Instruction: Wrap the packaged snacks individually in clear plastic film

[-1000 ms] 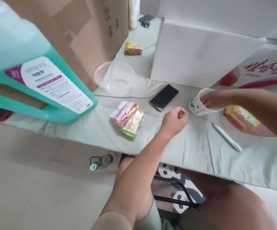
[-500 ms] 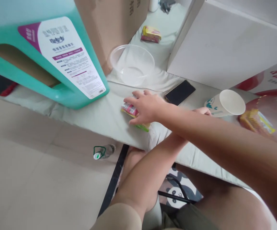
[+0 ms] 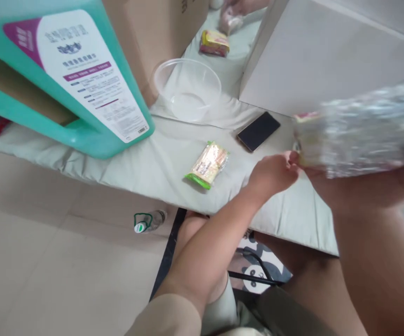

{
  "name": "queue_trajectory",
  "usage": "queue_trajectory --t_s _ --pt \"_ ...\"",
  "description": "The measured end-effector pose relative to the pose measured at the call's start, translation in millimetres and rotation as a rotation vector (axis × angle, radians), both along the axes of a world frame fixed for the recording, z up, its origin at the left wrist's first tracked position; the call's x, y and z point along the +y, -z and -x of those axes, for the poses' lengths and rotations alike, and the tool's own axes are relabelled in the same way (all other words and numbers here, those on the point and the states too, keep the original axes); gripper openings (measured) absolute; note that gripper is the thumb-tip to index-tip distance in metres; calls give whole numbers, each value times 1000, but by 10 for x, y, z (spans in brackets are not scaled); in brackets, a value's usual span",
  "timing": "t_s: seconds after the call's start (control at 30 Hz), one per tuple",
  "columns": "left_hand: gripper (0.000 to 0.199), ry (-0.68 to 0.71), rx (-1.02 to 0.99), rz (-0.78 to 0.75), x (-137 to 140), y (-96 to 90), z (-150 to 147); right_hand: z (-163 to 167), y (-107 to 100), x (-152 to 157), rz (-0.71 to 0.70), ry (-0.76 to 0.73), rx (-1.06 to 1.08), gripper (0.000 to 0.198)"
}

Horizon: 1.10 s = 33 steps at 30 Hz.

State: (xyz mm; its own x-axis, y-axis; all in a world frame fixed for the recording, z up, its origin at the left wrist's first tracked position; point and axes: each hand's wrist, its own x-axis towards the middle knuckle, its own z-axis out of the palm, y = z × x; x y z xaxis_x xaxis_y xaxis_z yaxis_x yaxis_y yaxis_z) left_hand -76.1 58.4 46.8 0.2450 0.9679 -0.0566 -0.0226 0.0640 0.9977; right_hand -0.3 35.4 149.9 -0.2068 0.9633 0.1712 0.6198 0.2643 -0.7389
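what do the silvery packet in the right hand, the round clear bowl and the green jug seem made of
Silvery packet: crinkled, shiny metallised film or foil, judging by its glinting creases; blur leaves which open. Bowl: probably thin, smooth clear plastic, since the cloth shows through its wall. Jug: likely smooth moulded plastic, its handle merging into the body.

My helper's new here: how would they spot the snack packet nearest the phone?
Start at the big teal jug. Between it and the person's left hand lies the snack packet; its green end sets it apart from the yellow-red packet farther back.
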Motion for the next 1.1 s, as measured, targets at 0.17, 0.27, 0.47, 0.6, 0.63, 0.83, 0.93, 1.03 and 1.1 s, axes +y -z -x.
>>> queue_trajectory --t_s 0.17,0.27,0.47,0.6,0.63,0.83,0.93,1.03,1.1 --pt "19 -3 120 -28 34 43 0 -797 256 -302 328 91 636 53" --pt "34 99 -133 160 28 46 -116 -1021 537 -326 356 196 717 53" --pt "52 381 -414 335 -59 62 -323 -1219 1210 -245 383 332 882 52" --pt "62 414 -354 340 -59 85 -391 -1325 1385 -255 307 395 750 54" --pt "65 400 -338 344 -47 90 -403 -1347 1375 -255 291 377 713 54" --pt "70 273 -223 344 67 168 -471 -1497 1231 -224 245 269 538 50" --pt "72 123 -203 298 112 211 -474 -1689 1205 -236 66 415 280 40" --pt "85 8 -141 218 121 238 -442 -1946 1215 -286 -80 559 -141 34" --pt "92 -37 -96 138 110 257 -417 -2103 1250 -334 -49 588 -382 36"
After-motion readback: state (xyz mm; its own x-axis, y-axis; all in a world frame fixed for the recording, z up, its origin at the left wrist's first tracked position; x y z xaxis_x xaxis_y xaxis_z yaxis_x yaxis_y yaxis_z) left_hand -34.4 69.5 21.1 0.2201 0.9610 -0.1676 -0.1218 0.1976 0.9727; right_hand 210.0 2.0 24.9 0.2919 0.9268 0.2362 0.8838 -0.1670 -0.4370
